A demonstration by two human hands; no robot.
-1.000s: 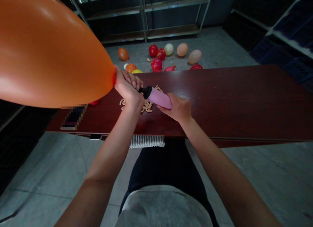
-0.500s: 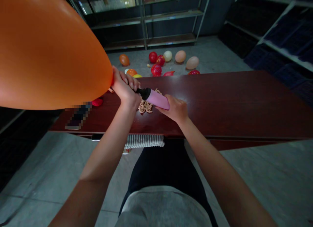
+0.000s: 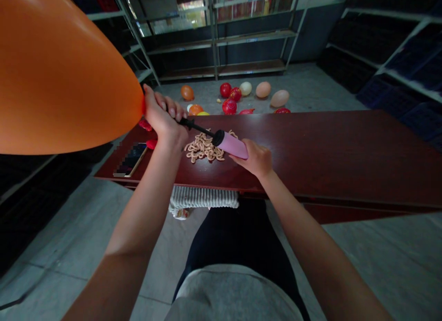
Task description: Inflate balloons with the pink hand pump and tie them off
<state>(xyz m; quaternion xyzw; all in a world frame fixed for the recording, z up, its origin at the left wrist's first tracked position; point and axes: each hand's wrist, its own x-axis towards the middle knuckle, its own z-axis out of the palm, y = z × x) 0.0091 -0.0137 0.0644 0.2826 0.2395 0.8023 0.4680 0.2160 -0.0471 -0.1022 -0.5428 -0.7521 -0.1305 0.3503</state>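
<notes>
Centrally, the 2 bare hands work above the surface with a pink cylindrical pump with a black collar [image 3: 235, 145]. The right hand [image 3: 256, 159] is closed around the lower end of the pink body. From the collar, a thin black rod [image 3: 203, 130] extends obliquely up and left to the left hand [image 3: 163, 113]. The left hand is closed at the narrow end of a large, glossy orange balloon [image 3: 65, 81]; how the neck meets the pump is hidden by its fingers. The balloon fills the upper left of the view, raised above the surface.

Beneath the rod, a heap of beige, curled, worm-shaped pieces [image 3: 204, 148] lies on the glossy, dark red-brown surface [image 3: 331, 150]. Left of the left forearm lie a flat, dark rectangular device [image 3: 134, 160], partly pixelated, and a small bright red item [image 3: 151, 143]. A grey ribbed cloth [image 3: 207, 197] shows below the near edge.

Beyond the far edge, on the grey concrete floor [image 3: 311, 84], lie smaller balloons, including 1 round white balloon [image 3: 245, 88] and 1 plain red balloon [image 3: 225, 90]. A metal shelving rack [image 3: 255, 69] stands behind them.
</notes>
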